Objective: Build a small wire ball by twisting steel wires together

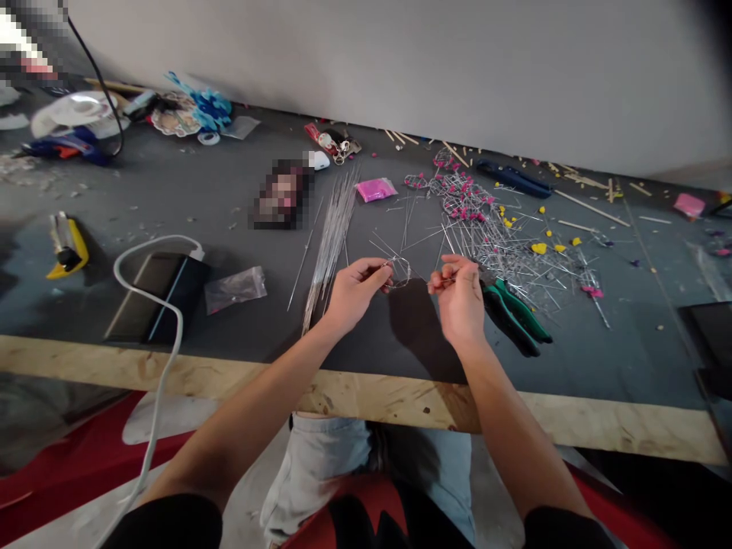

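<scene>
While your left hand (355, 290) pinches one side of a small wire loop (400, 271), your right hand (457, 293) pinches the wire end on the other side — the loop hangs between your two hands just above the dark table (229, 335). Green-handled pliers (515, 313) lie just beside your right hand. A bundle of straight wires (332, 236) lies to the left of your left hand, and a heap of pink-tipped wire pieces (480, 221) spreads beyond your right — near the wall
</scene>
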Demonstrator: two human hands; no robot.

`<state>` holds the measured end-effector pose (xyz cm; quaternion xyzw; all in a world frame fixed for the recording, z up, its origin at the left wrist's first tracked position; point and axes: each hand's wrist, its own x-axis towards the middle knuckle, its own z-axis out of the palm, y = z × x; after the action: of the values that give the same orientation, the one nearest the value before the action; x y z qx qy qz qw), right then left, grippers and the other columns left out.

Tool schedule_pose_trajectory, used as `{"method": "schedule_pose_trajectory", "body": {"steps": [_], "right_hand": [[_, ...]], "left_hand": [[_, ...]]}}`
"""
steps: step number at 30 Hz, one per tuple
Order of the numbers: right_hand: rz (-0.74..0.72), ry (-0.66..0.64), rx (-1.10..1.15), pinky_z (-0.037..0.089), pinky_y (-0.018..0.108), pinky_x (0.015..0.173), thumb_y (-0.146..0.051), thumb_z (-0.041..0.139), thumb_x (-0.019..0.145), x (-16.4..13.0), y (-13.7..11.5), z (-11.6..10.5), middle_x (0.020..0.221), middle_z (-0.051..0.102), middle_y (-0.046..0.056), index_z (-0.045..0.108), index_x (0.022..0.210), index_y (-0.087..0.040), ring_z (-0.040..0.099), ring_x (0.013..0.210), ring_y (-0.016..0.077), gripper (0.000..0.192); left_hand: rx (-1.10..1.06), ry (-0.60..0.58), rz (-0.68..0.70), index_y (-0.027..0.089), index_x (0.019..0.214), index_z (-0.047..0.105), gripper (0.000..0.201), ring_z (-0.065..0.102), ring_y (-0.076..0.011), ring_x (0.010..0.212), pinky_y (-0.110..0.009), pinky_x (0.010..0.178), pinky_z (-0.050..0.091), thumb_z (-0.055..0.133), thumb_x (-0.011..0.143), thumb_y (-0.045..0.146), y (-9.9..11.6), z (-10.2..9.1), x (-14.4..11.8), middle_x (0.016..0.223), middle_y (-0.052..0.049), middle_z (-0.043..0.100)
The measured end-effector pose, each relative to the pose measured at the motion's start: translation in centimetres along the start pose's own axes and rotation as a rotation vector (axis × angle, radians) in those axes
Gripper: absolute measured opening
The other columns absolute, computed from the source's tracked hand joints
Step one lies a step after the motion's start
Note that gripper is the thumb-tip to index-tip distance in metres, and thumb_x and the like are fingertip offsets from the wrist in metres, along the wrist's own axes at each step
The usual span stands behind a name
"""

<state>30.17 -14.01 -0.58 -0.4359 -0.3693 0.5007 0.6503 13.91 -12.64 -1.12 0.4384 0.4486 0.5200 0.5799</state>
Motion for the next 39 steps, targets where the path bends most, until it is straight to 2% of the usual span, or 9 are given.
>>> {"method": "schedule_pose_trajectory", "body": {"steps": [3,9,13,16,19,24,32,39], "right_hand": [[0.005,-0.063,0.009,0.049,0.026,0.063,-0.051,0.049,0.085,-0.33,-0.03,0.26,0.072,0.048,-0.002,0.061,0.087,-0.026,0.053,0.067,0.0103,0.027],[0.033,-0.117,-0.203,0.050,0.030,0.070,-0.042,0.059,0.081,-0.75,0.09,0.09,0.075,0.060,-0.001,0.064,0.093,-0.026,0.058,0.070,0.0128,0.020],[-0.002,-0.095,-0.367,0.048,0.029,0.066,-0.039,0.065,0.077,-0.95,-0.30,0.06,0.076,0.062,-0.001,0.065,0.094,-0.024,0.058,0.066,0.0126,0.022],[-0.017,-0.064,-0.408,0.045,0.026,0.062,-0.035,0.069,0.074,-1.04,-0.27,0.14,0.074,0.061,-0.003,0.064,0.090,-0.024,0.055,0.062,0.0104,0.020],[-0.005,-0.030,-0.318,0.044,0.025,0.059,-0.031,0.073,0.070,-0.97,0.08,0.22,0.071,0.058,-0.005,0.058,0.081,-0.023,0.053,0.058,0.0085,0.021],[0.081,-0.060,-0.116,0.041,0.025,0.055,-0.031,0.074,0.068,-0.67,0.46,0.29,0.068,0.059,-0.006,0.046,0.069,-0.021,0.052,0.055,0.0083,0.030],[0.172,-0.063,-0.013,0.041,0.025,0.056,-0.036,0.078,0.061,-0.59,0.10,0.50,0.063,0.059,-0.006,0.045,0.065,-0.021,0.052,0.055,0.0090,0.037],[0.292,-0.090,0.039,0.040,0.025,0.052,-0.042,0.081,0.054,-0.54,0.06,0.73,0.058,0.055,-0.007,0.041,0.061,-0.021,0.049,0.052,0.0089,0.045]], "left_hand": [[0.014,-0.006,-0.007,0.015,0.086,0.068,0.020,0.058,-0.0103,0.062,-0.024,0.059,0.050,0.066,0.074,0.031,-0.02,0.06,-0.10,0.070,-0.001,0.063],[-0.012,-0.060,-0.076,0.015,0.088,0.068,0.022,0.059,-0.0110,0.063,-0.026,0.061,0.049,0.067,0.074,0.032,0.20,0.12,-0.37,0.071,-0.002,0.065],[-0.057,-0.096,-0.080,0.015,0.087,0.067,0.021,0.058,-0.0111,0.061,-0.026,0.061,0.048,0.068,0.074,0.031,0.27,0.09,-0.43,0.069,-0.002,0.064],[-0.093,-0.151,-0.116,0.015,0.087,0.067,0.020,0.058,-0.0104,0.059,-0.026,0.061,0.047,0.067,0.075,0.031,0.35,0.03,-0.46,0.067,-0.001,0.064],[-0.168,-0.209,-0.178,0.014,0.087,0.067,0.021,0.058,-0.0101,0.059,-0.026,0.060,0.047,0.069,0.074,0.031,0.45,-0.08,-0.46,0.067,-0.001,0.063],[-0.257,-0.243,-0.200,0.014,0.088,0.068,0.020,0.058,-0.0098,0.061,-0.025,0.061,0.047,0.070,0.073,0.028,0.43,-0.17,-0.39,0.067,-0.001,0.064],[-0.269,-0.240,-0.215,0.016,0.089,0.068,0.020,0.060,-0.0102,0.062,-0.025,0.059,0.048,0.069,0.074,0.029,0.44,-0.11,-0.41,0.077,-0.003,0.066],[-0.301,-0.251,-0.240,0.015,0.089,0.067,0.020,0.060,-0.0102,0.064,-0.024,0.060,0.050,0.068,0.075,0.029,0.66,-0.22,-0.37,0.073,-0.002,0.065]]}}
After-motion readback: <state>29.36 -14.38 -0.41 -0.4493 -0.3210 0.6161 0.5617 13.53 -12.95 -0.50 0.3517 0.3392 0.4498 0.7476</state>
